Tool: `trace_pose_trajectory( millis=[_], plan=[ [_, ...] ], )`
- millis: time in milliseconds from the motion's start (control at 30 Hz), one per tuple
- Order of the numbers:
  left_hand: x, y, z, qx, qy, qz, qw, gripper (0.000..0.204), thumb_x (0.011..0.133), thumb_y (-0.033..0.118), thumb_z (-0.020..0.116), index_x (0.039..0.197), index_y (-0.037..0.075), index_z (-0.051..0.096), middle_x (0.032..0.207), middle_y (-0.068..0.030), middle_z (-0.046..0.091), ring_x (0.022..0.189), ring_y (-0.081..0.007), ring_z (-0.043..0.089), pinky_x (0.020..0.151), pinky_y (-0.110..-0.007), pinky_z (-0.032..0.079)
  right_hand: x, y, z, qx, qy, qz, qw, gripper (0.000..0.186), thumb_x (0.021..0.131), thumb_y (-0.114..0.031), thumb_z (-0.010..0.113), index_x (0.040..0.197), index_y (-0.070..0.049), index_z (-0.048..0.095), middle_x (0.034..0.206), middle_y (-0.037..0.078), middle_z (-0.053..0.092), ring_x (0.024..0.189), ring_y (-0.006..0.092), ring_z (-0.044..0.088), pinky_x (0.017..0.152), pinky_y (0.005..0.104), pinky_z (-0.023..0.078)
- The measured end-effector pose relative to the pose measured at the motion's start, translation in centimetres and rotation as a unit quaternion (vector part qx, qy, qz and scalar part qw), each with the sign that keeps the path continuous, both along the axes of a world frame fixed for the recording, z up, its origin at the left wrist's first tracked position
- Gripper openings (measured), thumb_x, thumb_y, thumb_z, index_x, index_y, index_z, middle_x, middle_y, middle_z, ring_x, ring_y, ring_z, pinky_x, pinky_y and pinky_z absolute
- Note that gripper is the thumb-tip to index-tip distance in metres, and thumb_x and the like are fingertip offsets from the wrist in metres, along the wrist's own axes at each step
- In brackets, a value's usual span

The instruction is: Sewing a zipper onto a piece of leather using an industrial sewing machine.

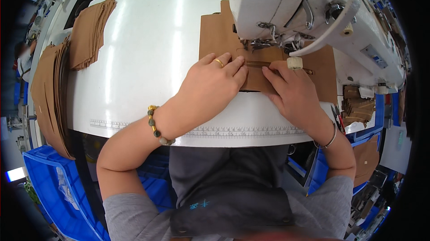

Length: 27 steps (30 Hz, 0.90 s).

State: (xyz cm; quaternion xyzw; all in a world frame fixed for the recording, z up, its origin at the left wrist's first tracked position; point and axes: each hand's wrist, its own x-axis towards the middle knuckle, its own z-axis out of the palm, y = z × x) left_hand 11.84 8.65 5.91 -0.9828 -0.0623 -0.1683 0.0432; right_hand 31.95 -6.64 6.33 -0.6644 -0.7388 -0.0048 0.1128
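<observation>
A brown panel (215,35) with a metal zipper (254,63) lies beneath the head of a white sewing machine (268,4). My left hand (215,84), wearing a gold ring and a beaded bracelet, rests with fingers spread on the panel at the zipper's left part, just below the presser foot and needle area. On the right, my right hand (291,95) touches the panel just below the zipper, index finger bent on top and thumb apart, lower down. The needle's tip is too small to make out.
Stacked brown pieces (92,30) (49,93) line the white table's (134,62) left side. Blue bins (49,187) flank it below. Scissors (338,118) and more brown pieces (358,106) are at right. A ruler strip (224,131) runs along the front edge. Another person (24,62) is at far left.
</observation>
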Motion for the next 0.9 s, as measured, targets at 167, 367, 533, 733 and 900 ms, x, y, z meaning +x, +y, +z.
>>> trace_pose_trajectory(
  millis=[167,367,533,733,900],
  plan=[
    [-1.0,-0.4,-1.8,-0.023,-0.031,0.035,0.999,0.040,0.090,0.013,0.064,0.129,0.006,0.072,0.136,-0.0093,0.072,0.123,-0.0276,0.070,0.096,-0.037,0.060,-0.2,-0.3,-0.9,0.058,-0.032,0.016,0.998,0.065,0.080,-0.035,0.083,0.130,0.004,0.067,0.121,0.015,0.065,0.113,0.0348,0.062,0.100,0.0444,0.053],
    [0.2,0.6,-2.4,-0.021,-0.038,0.029,0.999,0.041,0.091,0.012,0.062,0.131,0.006,0.071,0.136,-0.0097,0.071,0.122,-0.0282,0.071,0.095,-0.036,0.060,0.8,0.3,-0.9,0.032,-0.017,-0.007,0.999,0.069,0.081,-0.041,0.082,0.129,0.005,0.065,0.131,0.017,0.064,0.119,0.0374,0.061,0.104,0.0469,0.050],
    [0.3,0.5,-2.4,-0.019,-0.047,0.034,0.998,0.041,0.091,0.011,0.061,0.130,0.006,0.072,0.136,-0.0096,0.071,0.121,-0.0284,0.071,0.094,-0.035,0.060,1.3,0.9,-0.8,0.049,-0.031,0.026,0.998,0.069,0.081,-0.042,0.082,0.130,0.003,0.065,0.143,0.018,0.061,0.124,0.0364,0.061,0.109,0.0481,0.048],
    [0.4,0.6,-2.7,-0.047,-0.061,0.039,0.996,0.042,0.090,0.011,0.061,0.130,0.007,0.072,0.136,-0.0083,0.071,0.122,-0.0279,0.070,0.095,-0.036,0.059,1.9,-1.0,0.9,0.025,-0.047,0.036,0.998,0.067,0.084,-0.044,0.079,0.131,0.002,0.066,0.142,0.016,0.064,0.122,0.0353,0.063,0.109,0.0484,0.049],
    [0.5,0.9,-3.1,-0.060,-0.079,0.039,0.994,0.042,0.087,0.008,0.064,0.128,0.008,0.073,0.135,-0.0079,0.072,0.124,-0.0253,0.069,0.094,-0.036,0.058,11.2,-9.6,7.4,0.287,-0.026,-0.055,0.956,0.040,0.105,-0.031,0.063,0.110,0.006,0.075,0.098,0.017,0.075,0.088,0.0315,0.072,0.080,0.0413,0.057]
  ],
)
